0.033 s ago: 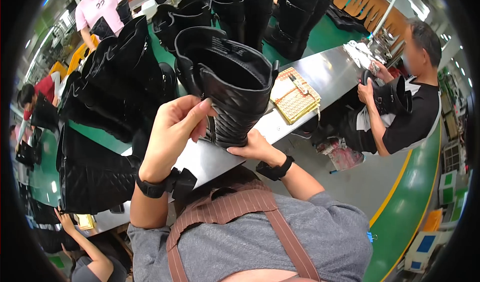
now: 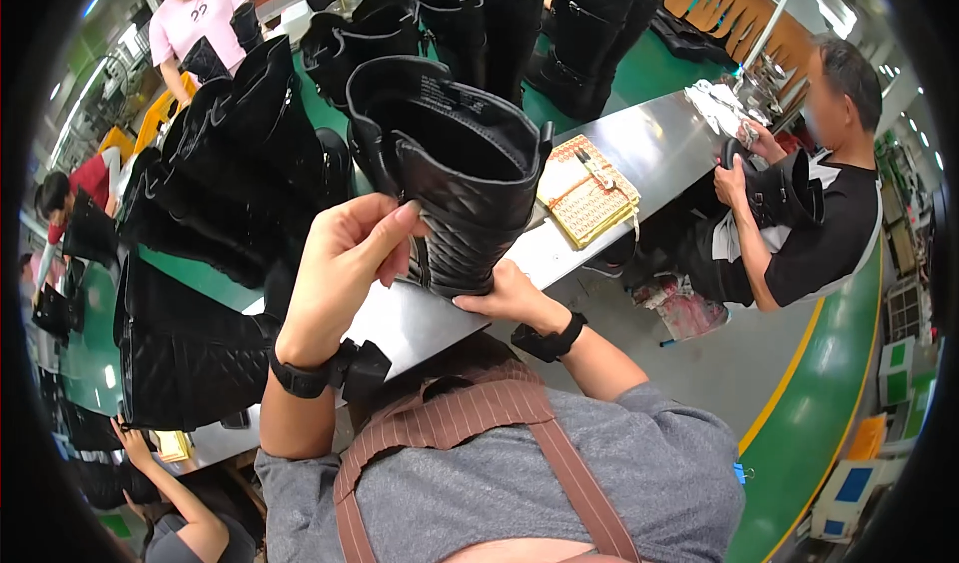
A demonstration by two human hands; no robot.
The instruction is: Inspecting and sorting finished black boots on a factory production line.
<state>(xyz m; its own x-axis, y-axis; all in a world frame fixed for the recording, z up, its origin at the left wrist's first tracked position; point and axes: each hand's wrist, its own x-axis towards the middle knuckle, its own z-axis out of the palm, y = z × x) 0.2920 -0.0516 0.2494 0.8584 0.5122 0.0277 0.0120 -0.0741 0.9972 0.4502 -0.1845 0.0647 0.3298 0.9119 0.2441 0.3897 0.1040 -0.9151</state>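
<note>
Bright light from ceiling lamps [image 2: 837, 13]; white glare on the bench [image 2: 654, 143]; deep shadow inside the boot [image 2: 484, 215]; fisheye distortion curves the floor [image 2: 799, 413] toward blackened edges

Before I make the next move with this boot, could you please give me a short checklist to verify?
1. Right hand grips the black boot low down: ok.
2. Left hand is at the boot's side: ok.
3. Something pinched in that left hand: cannot tell, hidden.
4. The boot's opening faces up, uncovered: ok.
5. Patterned stack on the metal table is free of both hands: ok.
</note>
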